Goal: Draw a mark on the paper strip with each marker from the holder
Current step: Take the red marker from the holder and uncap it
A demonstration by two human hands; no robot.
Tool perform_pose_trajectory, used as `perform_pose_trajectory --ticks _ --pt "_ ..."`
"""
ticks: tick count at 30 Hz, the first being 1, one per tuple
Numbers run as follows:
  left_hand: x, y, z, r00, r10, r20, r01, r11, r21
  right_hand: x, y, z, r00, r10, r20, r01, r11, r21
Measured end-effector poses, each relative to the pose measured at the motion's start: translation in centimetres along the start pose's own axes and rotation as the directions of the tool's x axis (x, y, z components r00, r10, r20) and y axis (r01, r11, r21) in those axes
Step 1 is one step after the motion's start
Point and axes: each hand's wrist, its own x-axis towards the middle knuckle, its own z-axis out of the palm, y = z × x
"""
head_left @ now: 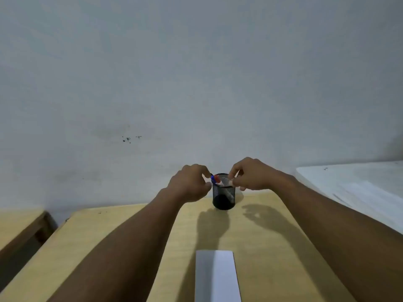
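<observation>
A black wire-mesh cylindrical holder is seen standing at the far end of the pale wooden worktop, close to the grey wall. Inside it, a blue-capped marker and a red-capped marker are leaned toward the left rim, and a white marker barrel is visible through the mesh.

The left hand is held at the holder's left rim, its fingers curled narrow beside the blue cap; whether the cap is actually gripped cannot be told. The right hand is placed at the right rim, its fingers pinched close together over the opening, apparently on something pale, though what is held cannot be made out.

The long white paper strip is laid flat on the near part of the worktop, well apart from the holder, and no marks are visible on the part in view.

The task is judged to be at its start: no marker is yet drawn out, and every mark is left to be made.
</observation>
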Motion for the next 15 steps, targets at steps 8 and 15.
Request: perform_pose_trajectory --ticks 8,15 --pt "6.4 -1.6 4.8 0.997 0.053 -0.047 -0.050 0.996 0.077 7.6 4.5 2.9 1.000 -0.003 -0.015 0.003 1.000 0.012" --pt "7.6 -2.3 5.5 0.994 0.096 -0.061 -0.094 0.995 0.026 9.4 5.2 4.6 0.999 -0.040 0.028 0.040 0.999 0.022"
